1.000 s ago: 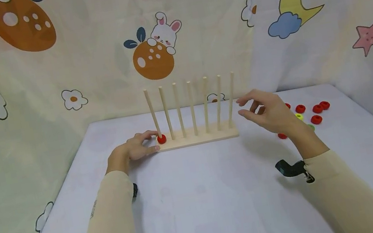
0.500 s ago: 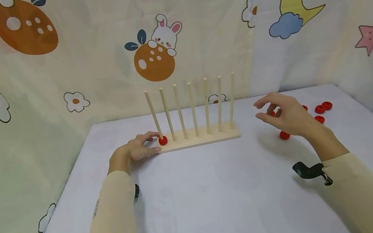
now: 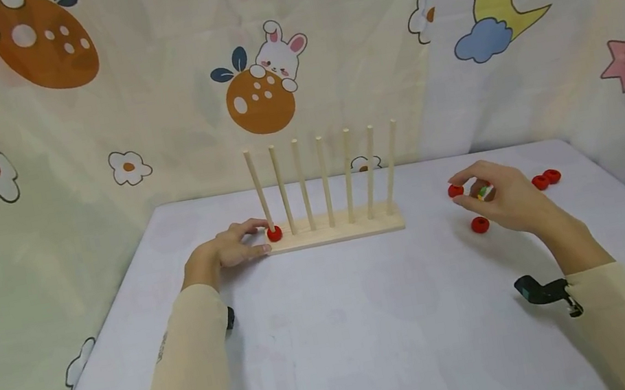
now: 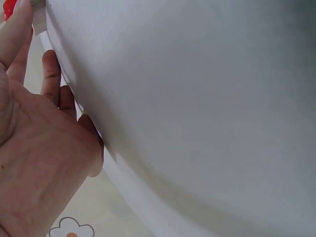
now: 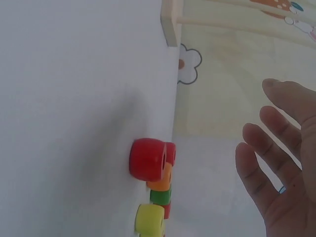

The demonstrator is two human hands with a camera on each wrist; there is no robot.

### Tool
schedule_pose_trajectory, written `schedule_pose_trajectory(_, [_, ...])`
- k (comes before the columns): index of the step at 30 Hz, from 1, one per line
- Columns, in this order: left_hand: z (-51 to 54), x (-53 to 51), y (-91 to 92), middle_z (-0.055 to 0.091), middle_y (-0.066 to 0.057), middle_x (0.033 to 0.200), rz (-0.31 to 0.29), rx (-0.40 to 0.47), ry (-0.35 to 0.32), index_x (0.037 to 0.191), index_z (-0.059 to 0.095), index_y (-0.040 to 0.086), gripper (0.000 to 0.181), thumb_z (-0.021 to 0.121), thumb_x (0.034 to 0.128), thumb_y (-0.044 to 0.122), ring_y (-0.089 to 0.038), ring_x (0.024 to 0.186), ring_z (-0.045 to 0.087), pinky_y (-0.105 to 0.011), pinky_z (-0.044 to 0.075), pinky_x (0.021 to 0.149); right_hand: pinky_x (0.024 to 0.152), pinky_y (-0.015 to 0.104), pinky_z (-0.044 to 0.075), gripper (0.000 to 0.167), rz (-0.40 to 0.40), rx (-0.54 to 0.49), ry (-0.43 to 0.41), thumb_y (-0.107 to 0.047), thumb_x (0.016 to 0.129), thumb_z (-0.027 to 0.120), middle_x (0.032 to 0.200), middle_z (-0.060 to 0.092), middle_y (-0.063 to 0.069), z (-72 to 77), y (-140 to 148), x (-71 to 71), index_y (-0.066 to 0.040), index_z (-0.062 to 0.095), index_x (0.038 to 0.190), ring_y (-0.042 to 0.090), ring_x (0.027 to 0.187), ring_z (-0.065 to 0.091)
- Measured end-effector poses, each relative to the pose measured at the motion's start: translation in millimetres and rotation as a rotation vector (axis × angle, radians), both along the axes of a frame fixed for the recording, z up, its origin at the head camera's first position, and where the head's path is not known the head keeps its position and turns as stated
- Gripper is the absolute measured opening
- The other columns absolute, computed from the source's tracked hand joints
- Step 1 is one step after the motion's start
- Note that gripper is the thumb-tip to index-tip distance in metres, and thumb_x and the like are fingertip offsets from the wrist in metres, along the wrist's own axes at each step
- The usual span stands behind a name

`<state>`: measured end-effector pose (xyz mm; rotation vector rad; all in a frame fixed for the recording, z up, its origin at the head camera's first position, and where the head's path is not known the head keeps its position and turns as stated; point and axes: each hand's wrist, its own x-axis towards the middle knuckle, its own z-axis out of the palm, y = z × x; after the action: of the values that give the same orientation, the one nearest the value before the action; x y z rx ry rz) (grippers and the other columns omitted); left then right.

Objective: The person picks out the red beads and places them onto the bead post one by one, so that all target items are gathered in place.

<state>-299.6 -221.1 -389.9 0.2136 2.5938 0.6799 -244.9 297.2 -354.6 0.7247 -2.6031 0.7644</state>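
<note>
A pale wooden peg rack (image 3: 334, 231) with several upright pegs stands at the back middle of the table. One red bead (image 3: 274, 234) sits at the bottom of its leftmost peg. My left hand (image 3: 228, 247) holds the rack's left end, thumb at the front and fingers behind. My right hand (image 3: 497, 194) hovers over the loose beads on the right, holding nothing, its fingers loosely bent. In the right wrist view, a red bead (image 5: 148, 159), an orange bead (image 5: 160, 177), a green bead (image 5: 161, 195) and a yellow bead (image 5: 149, 219) lie apart from the fingers.
Two red beads (image 3: 545, 179) lie near the table's right back. Another red bead (image 3: 480, 224) lies nearer, beside the right hand, which hides some of the beads. A patterned cloth (image 3: 163, 96) hangs behind the white table (image 3: 367, 325).
My right hand has moved right, away from the rack's right end, and is now above the loose beads. My left hand has stayed at the rack's left end.
</note>
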Motion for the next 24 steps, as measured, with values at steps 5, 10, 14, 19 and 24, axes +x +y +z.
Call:
schedule_pose_trajectory(5, [-2.3, -2.5, 5.4, 0.029, -0.007, 0.163, -0.019, -0.007, 0.001, 0.152, 0.037, 0.045, 0.066, 0.064, 0.0939, 0.06, -0.046, 0.148, 0.025, -0.072, 0.022, 0.115, 0.071, 0.024, 0.055, 0.03, -0.037, 0.028, -0.044, -0.012, 0.091, 0.08, 0.113, 0.068, -0.001, -1.2, 14, 7.5, -0.016, 0.069, 0.119, 0.017, 0.09, 0.066])
schedule_pose_trajectory(10, [0.6, 0.5, 3.0, 0.03, -0.009, 0.162, -0.035, -0.007, 0.015, 0.154, 0.037, 0.042, 0.066, 0.064, 0.0954, 0.057, -0.048, 0.148, 0.024, -0.074, 0.021, 0.114, 0.085, 0.046, 0.059, 0.034, -0.094, 0.056, -0.172, -0.021, 0.094, 0.077, 0.122, 0.066, 0.006, -5.5, 21, 9.6, -0.015, 0.066, 0.125, 0.034, 0.108, 0.067])
schedule_pose_trajectory(14, [3.3, 5.0, 0.5, 0.03, -0.01, 0.162, -0.046, 0.005, 0.02, 0.154, 0.037, 0.04, 0.067, 0.063, 0.0957, 0.058, -0.05, 0.148, 0.024, -0.075, 0.021, 0.113, 0.087, 0.052, 0.059, 0.036, -0.103, 0.071, -0.245, -0.017, 0.093, 0.077, 0.121, 0.067, 0.014, -9.4, 23, 8.4, -0.011, 0.064, 0.126, 0.04, 0.112, 0.068])
schedule_pose_trajectory(19, [0.7, 5.5, -1.7, 0.031, -0.01, 0.162, -0.035, 0.007, 0.022, 0.154, 0.037, 0.04, 0.065, 0.063, 0.0971, 0.054, -0.05, 0.148, 0.024, -0.075, 0.021, 0.114, 0.089, 0.057, 0.057, 0.038, -0.092, 0.099, -0.324, -0.021, 0.095, 0.075, 0.124, 0.069, 0.016, -11.7, 24, 8.8, -0.009, 0.062, 0.129, 0.042, 0.113, 0.068])
schedule_pose_trajectory(24, [-2.0, 0.6, -2.5, 0.031, -0.008, 0.162, -0.022, 0.008, 0.019, 0.154, 0.037, 0.041, 0.066, 0.064, 0.0961, 0.054, -0.047, 0.149, 0.024, -0.073, 0.021, 0.115, 0.092, 0.057, 0.056, 0.038, -0.106, 0.118, -0.364, -0.021, 0.095, 0.076, 0.125, 0.069, 0.016, -15.4, 27, 10.8, -0.009, 0.064, 0.129, 0.039, 0.11, 0.07])
